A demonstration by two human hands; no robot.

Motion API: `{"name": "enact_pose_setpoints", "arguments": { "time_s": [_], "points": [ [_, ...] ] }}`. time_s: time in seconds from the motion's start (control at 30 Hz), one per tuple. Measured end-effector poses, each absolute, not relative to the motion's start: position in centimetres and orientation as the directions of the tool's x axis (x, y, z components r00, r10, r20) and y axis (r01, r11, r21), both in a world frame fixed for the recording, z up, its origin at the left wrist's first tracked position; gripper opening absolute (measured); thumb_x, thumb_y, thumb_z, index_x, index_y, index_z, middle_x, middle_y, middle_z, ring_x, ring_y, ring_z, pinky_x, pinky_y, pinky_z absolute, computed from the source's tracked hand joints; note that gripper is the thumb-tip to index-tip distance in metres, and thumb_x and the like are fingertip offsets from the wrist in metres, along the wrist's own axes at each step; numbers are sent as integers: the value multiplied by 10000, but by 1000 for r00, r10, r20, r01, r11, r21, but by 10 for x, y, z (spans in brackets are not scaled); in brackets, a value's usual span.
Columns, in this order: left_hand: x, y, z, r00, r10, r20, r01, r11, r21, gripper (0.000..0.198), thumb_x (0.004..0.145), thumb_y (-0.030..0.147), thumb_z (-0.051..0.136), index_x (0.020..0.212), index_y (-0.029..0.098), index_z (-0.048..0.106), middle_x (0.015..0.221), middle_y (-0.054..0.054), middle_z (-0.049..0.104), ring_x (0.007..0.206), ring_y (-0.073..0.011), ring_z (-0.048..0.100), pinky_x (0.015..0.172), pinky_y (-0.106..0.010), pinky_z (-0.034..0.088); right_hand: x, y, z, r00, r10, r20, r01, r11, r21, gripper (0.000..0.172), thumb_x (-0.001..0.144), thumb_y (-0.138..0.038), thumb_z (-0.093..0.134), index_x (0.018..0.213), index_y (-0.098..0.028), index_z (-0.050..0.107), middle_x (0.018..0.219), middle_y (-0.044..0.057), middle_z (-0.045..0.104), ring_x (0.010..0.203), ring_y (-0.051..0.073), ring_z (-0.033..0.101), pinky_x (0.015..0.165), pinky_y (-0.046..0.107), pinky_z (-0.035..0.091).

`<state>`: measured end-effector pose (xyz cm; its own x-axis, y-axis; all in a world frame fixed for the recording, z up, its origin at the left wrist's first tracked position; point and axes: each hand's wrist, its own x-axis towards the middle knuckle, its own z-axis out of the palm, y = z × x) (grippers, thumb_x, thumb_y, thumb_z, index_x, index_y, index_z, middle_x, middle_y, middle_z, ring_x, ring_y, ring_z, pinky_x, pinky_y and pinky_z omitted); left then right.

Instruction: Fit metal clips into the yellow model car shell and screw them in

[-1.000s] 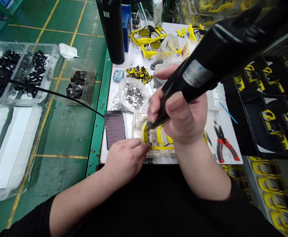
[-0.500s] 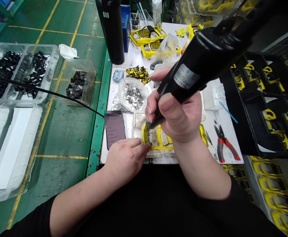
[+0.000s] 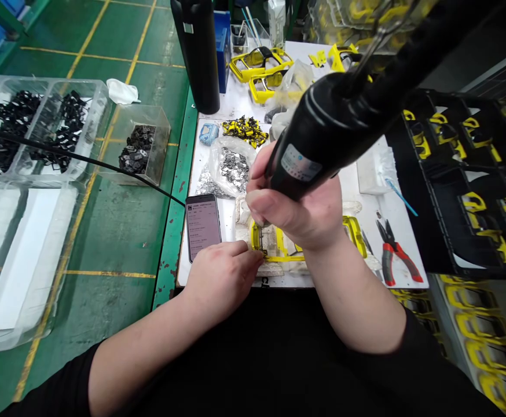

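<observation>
My right hand is wrapped around a black electric screwdriver with a pale label. The tool slants down to the left over the yellow plastic frame, and its tip is hidden behind my fingers. That frame lies in a worn, whitish fixture at the table's front edge, partly covered by my right hand and wrist. My left hand is closed, its fingertips pressed together on the frame's lower left corner, beside a small dark piece. A phone with a lit screen lies just beyond my left hand.
Red-handled pliers lie at right. Beyond my hands are a bag of metal plates, small yellow-black parts and more yellow frames. A black cable crosses the left side above bins of black parts. A black cylinder stands behind.
My right hand has shifted slightly left with the screwdriver, whose upper end has swung left and down. The tip has gone out of sight behind my fingers. My left hand stays put.
</observation>
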<state>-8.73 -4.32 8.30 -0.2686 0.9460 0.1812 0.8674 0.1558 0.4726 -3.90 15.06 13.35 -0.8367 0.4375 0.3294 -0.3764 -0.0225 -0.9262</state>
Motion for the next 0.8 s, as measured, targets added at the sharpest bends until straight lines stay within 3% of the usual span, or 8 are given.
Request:
{"name": "enact_pose_setpoints", "arguments": {
  "time_s": [0.2, 0.33, 0.5, 0.63, 0.8],
  "points": [
    [-86, -44, 83, -288, 944, 160, 856, 179, 486, 162, 1094, 256, 716, 1104, 251, 878, 852, -9, 775, 755, -215, 713, 657, -347, 459, -38, 147, 137, -843, 473, 256, -271, 37, -962, 574, 774, -659, 1051, 940, -261, 671, 719, -61, 576, 606, 140, 547, 545, 291, 460],
    [-87, -44, 84, -290, 944, 154, 851, 182, 493, 165, 1090, 248, 716, 1098, 250, 881, 848, -8, 769, 753, -219, 717, 659, -349, 461, -39, 145, 141, -831, 462, 310, -345, 10, -939, 518, 823, -579, 1042, 868, -245, 648, 719, -57, 586, 591, 127, 562, 542, 283, 459],
    [-87, -42, 85, -285, 949, 137, 846, 182, 501, 187, 1105, 254, 694, 1114, 250, 881, 853, -16, 769, 764, -217, 720, 669, -338, 468, -42, 146, 138, -817, 489, 304, -350, -2, -937, 509, 808, -590, 1039, 927, -233, 696, 787, -49, 650, 684, 141, 639, 639, 287, 568],
    [-88, -43, 84, -280, 952, 122, 850, 187, 493, 199, 1112, 269, 688, 1115, 250, 885, 862, -17, 775, 774, -223, 735, 670, -346, 492, -43, 146, 130, -809, 496, 315, -375, -23, -927, 478, 824, -563, 1040, 940, -223, 724, 824, -33, 679, 745, 149, 665, 687, 286, 585],
    [-90, -44, 84, -272, 955, 117, 850, 181, 494, 221, 1131, 291, 665, 1129, 244, 880, 872, -21, 782, 793, -212, 768, 698, -328, 539, -33, 152, 139, -739, 591, 323, -454, -82, -887, 444, 884, -570, 995, 1089, -252, 762, 755, -59, 643, 600, 127, 592, 582, 277, 530]
  ]
}}
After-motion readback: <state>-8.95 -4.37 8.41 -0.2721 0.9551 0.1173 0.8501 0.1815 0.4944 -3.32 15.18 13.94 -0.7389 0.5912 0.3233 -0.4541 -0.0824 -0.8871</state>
